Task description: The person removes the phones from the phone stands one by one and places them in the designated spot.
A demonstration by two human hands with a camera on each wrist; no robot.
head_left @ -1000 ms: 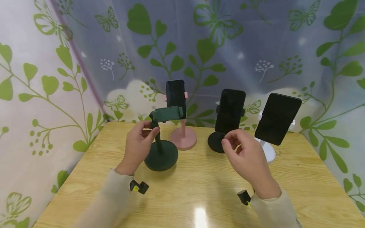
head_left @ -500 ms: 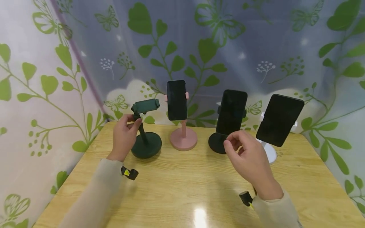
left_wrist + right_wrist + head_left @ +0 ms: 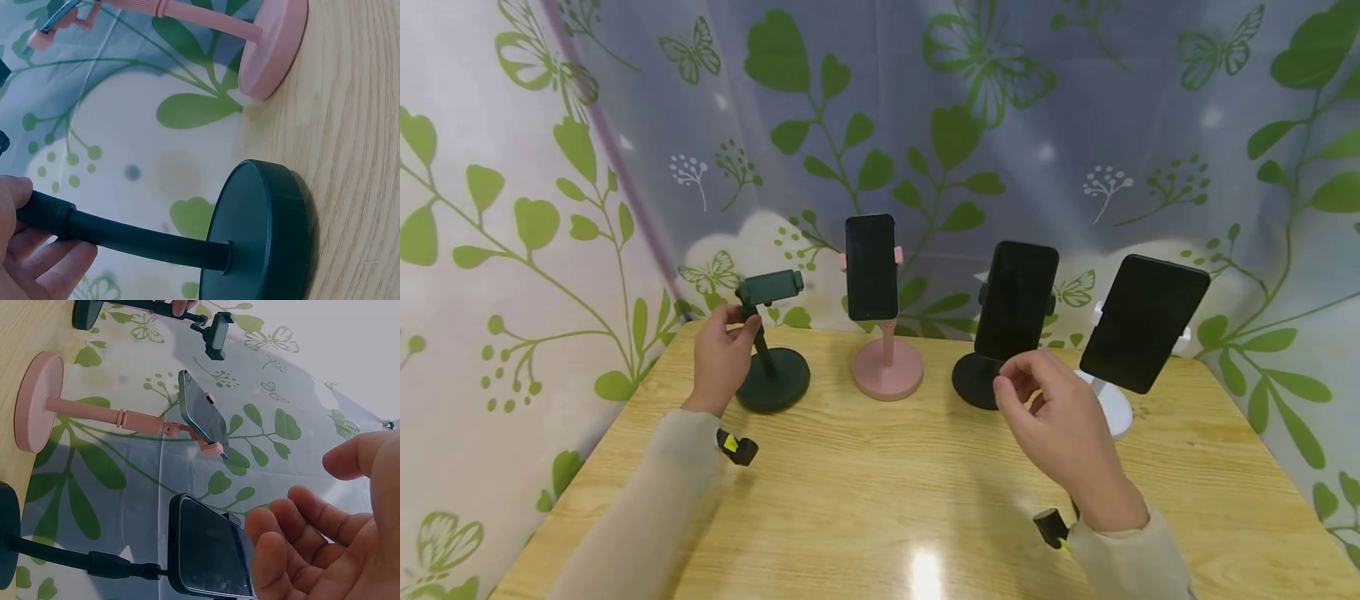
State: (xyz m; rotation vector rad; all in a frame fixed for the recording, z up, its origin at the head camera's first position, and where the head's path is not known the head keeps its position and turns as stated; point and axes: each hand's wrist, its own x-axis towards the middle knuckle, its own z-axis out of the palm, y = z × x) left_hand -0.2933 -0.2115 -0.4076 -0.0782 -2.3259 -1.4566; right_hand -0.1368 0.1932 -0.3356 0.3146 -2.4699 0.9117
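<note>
My left hand (image 3: 718, 360) grips the neck of a dark green phone stand (image 3: 784, 385) at the table's back left. The stand's holder, turned sideways, carries no phone. In the left wrist view, thumb and fingers close round the ribbed collar of the stand's pole (image 3: 150, 240), and its round base is right at the tabletop. My right hand (image 3: 1063, 425) hangs loosely curled with nothing in it, in front of a black phone stand (image 3: 972, 387) that holds a dark-screened phone (image 3: 1018, 300). In the right wrist view its fingers (image 3: 312, 519) partly overlap that phone.
A pink phone stand (image 3: 887, 379) with a phone (image 3: 872, 267) stands between the green and black ones. To the right, a white stand (image 3: 1116, 412) holds a larger phone (image 3: 1146, 323). Behind the wooden table (image 3: 850, 500) hangs a leaf-patterned curtain (image 3: 880, 100).
My left hand has moved the green stand left and back, away from in front of the pink stand, to the row's left end. The right hand has stayed nearly in place.
</note>
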